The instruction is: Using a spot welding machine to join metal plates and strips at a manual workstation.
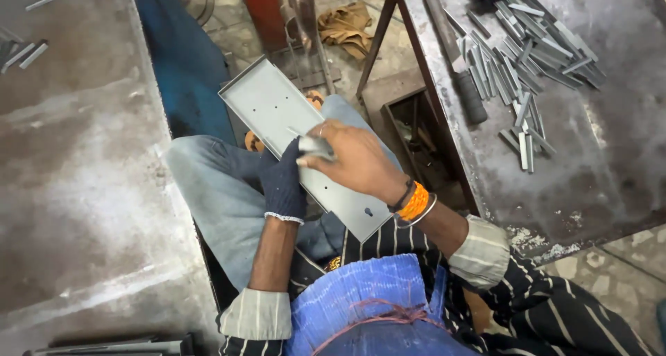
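1 grey tray (277, 110) on lap: gloved l hand (282, 183) grip clasps edge, r hand (354, 162) pinches 1 metal clip (316, 146).

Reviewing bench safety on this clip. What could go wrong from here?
1. The right hand is bare while pressing a small metal piece onto the grey sheet-metal tray; a slip could bring it against the tray's edges.
2. The tray rests across the lap, steadied only by the gloved left hand, so it may tip or slide.
3. Loose metal strips lie scattered on the workbench and could get knocked off.
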